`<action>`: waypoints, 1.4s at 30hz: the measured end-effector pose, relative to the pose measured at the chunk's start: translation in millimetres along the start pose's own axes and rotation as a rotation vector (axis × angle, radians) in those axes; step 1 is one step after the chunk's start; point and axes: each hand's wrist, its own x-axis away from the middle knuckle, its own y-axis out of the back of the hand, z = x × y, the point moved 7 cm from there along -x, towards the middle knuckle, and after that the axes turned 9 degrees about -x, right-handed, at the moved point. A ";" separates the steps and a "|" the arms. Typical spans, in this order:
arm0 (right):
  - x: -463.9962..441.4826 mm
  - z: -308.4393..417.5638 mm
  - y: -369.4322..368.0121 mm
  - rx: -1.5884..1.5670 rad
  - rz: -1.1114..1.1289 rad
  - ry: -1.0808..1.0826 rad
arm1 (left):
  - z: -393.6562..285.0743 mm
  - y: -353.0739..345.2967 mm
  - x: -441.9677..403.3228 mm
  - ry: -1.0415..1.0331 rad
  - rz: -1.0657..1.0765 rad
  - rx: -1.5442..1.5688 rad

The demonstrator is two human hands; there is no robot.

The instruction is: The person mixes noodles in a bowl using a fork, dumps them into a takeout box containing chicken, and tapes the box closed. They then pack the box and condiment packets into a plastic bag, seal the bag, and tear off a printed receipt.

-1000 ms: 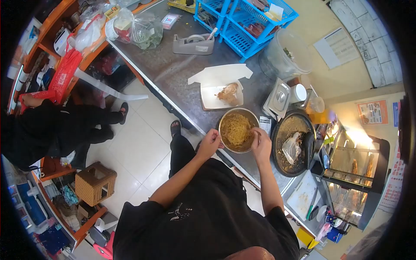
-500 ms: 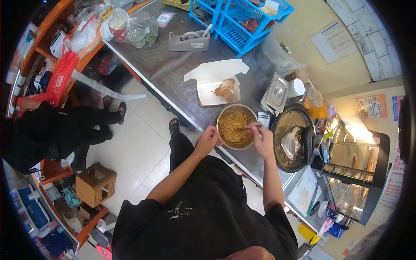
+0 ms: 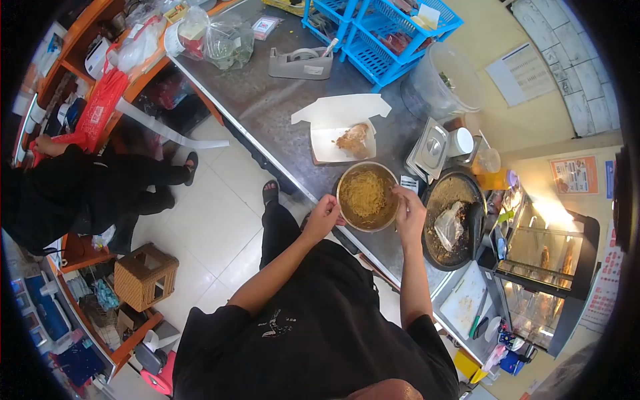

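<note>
A round metal bowl [image 3: 365, 227] of yellow noodles [image 3: 364, 193] is at the counter's front edge, between my two hands. My left hand [image 3: 323, 217] is closed, fingers pinching the bowl's left rim. Fingers bent, my right hand [image 3: 409, 212] grips the rim on the opposite side. No utensil can be made out in the noodles. Just behind the bowl, an open white takeaway box [image 3: 324, 148] contains a browned piece of food [image 3: 353, 140], which looks like fried chicken.
To the right sits a large dark pan [image 3: 437, 250] with a plastic bag in it. Metal lids [image 3: 427, 150], a clear tub [image 3: 443, 80], blue baskets [image 3: 373, 57] and a tape dispenser [image 3: 300, 65] stand farther back. Another person [image 3: 73, 193] is at the left shelves.
My right hand has left the utensil it held in the noodles and moved to the bowl's right rim. The noodles lie differently. The other person's hand has shifted near the red bag.
</note>
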 end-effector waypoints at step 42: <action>-49.9 18.9 27.2 -0.051 -0.054 -0.342 | -87.3 57.7 -45.1 -0.022 -0.025 0.134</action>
